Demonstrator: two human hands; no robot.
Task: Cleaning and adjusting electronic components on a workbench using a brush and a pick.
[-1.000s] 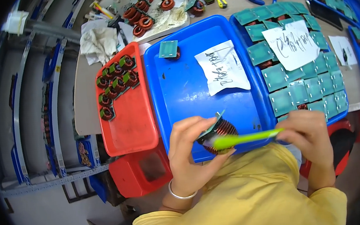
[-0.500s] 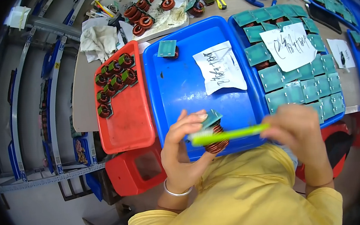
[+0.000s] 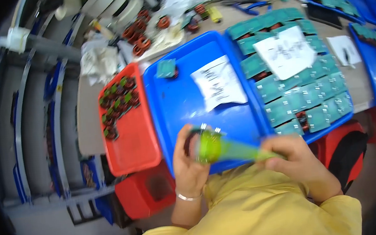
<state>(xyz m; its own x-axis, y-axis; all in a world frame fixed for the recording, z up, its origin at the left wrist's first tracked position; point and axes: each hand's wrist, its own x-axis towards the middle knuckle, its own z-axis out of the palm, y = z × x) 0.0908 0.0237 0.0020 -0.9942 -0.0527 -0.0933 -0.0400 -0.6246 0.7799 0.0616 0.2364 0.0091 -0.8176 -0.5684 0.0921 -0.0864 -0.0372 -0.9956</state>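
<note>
My left hand (image 3: 185, 170) is closed around a copper-wound coil with a small green circuit board (image 3: 194, 145), above the near edge of the blue tray (image 3: 178, 111). In my right hand (image 3: 288, 152) is the handle of a yellow-green toothbrush (image 3: 239, 151). Its head, smeared by motion, lies across the coil and hides much of it. One more board-topped coil (image 3: 166, 68) sits in the far left corner of the tray, and a creased white paper with handwriting (image 3: 219, 84) lies in its right half.
To the left stands a red tray (image 3: 131, 146) with several coils. A second blue tray (image 3: 349, 114) on the right is packed with green boards under a white paper (image 3: 284, 52). Blue-handled pliers (image 3: 250, 9) and loose coils (image 3: 138, 35) lie at the back. Shelving (image 3: 56, 131) lines the left.
The brush has swung to a steeper slant, its head now over the coil. The coil has turned in my left hand. The whole view has shifted and tilted slightly.
</note>
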